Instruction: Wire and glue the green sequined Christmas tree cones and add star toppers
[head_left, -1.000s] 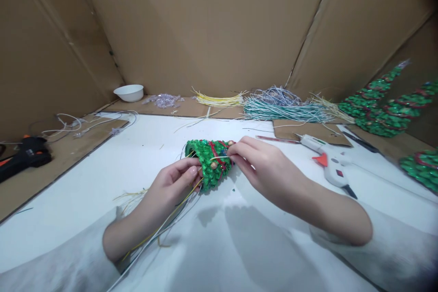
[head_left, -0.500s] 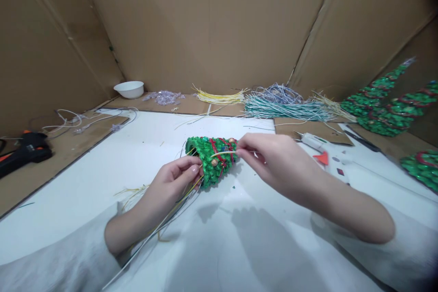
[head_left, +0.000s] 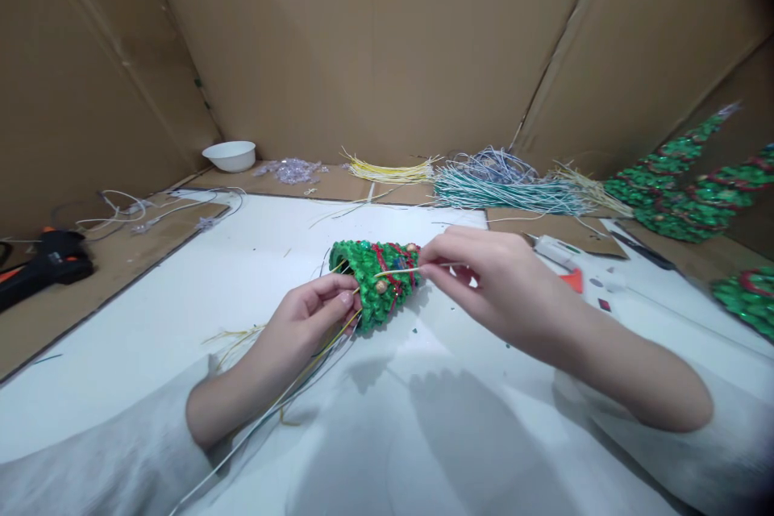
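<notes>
A small green cone-shaped Christmas tree (head_left: 376, 305) with red garland and gold beads lies on its side, its hollow base facing left. My left hand (head_left: 320, 310) is closed at the rim of that base, its fingertips partly inside; several wires (head_left: 302, 379) in yellow, white and dark tones run from there under the wrist. My right hand (head_left: 477, 274) pinches a pale yellow wire (head_left: 399, 270) between thumb and forefinger, just in front of the tree's side. The wire's free end points left, toward the base. What the left fingertips press on is partly hidden.
Wire bundles in yellow (head_left: 393, 169) and green (head_left: 508, 195) lie along the back. A white bowl (head_left: 230, 156) and clear beads (head_left: 295, 171) sit at the back left, a black glue gun (head_left: 52, 266) far left. More green trees (head_left: 683, 201) stand right, near a white glue gun (head_left: 557, 251).
Very little differs. My right hand, still pinching the wire, has tilted slightly with its wrist lower and farther right. The left hand and the tree stay almost in place.
</notes>
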The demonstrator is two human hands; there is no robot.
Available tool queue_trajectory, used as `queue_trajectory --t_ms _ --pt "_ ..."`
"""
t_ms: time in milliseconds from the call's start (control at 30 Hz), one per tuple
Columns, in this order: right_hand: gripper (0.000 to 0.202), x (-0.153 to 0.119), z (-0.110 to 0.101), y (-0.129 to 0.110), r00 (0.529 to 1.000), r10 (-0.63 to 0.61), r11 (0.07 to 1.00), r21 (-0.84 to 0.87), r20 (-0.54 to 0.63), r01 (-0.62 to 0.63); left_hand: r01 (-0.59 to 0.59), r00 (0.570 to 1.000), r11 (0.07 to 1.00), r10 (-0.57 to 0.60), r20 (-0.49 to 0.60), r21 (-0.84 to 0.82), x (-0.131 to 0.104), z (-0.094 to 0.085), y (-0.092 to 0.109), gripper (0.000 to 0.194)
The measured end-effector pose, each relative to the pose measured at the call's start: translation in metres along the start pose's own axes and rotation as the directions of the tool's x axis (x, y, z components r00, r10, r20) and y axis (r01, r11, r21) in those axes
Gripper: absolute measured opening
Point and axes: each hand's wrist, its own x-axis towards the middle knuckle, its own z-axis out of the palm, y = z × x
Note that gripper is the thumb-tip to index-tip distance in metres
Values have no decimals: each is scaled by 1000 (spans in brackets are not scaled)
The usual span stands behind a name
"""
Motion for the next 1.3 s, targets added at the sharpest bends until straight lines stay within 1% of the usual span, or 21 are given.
queue_trajectory --t_ms 100,200,267,333,433,533,633,700,767,800,900,1067,1133,1233,1300 --pt "11 0 2 1 1000 18 1000 12 9 -19 2 1000 1000 -2 -5 -8 0 1 0 17" --pt "8 0 -8 2 997 71 997 28 -28 -70 18 999 1000 -18 -30 -7 1 -1 -1 19" --pt "8 0 -12 2 996 73 996 45 -59 -71 24 999 1000 -24 -35 -17 1 -2 -3 19" --pt "11 1 -10 1 994 58 997 55 -95 -53 14 999 999 -16 -36 -30 2 -3 -4 19" --pt "14 2 1 0 993 24 997 76 -115 -15 -6 998 999 3 -62 -50 2 -2 -4 20" --pt "14 3 6 2 997 25 994 106 -75 -17 0 998 999 -4 -67 -52 1 0 -1 22" --pt "14 3 -1 6 996 91 990 111 -4 -90 15 998 999 -17 -58 -40 0 2 3 23" --pt "15 4 -8 7 993 112 985 126 33 -115 24 998 999 -26 -60 -39 -1 3 4 23" --pt "15 4 -12 6 994 106 983 146 26 -109 36 997 998 -38 -63 -42 -1 2 5 23" --pt "16 4 -12 5 995 100 984 150 3 -99 38 997 998 -40 -62 -42 0 2 5 22" --pt "16 4 -4 3 996 74 987 147 -55 -65 35 998 999 -36 -43 -26 1 1 5 20" --pt "18 4 9 5 999 10 989 148 -35 -5 73 997 997 -73 -8 9 0 -1 6 22" --pt "16 5 10 7 998 6 991 135 -63 3 81 997 997 -81 1 11 -1 0 6 23" --pt "6 5 10 8 993 11 986 165 -120 9 81 997 996 -81 6 20 -1 2 7 24" --pt "6 5 11 8 988 -6 982 183 -154 35 82 997 996 -82 10 26 -1 4 8 24"
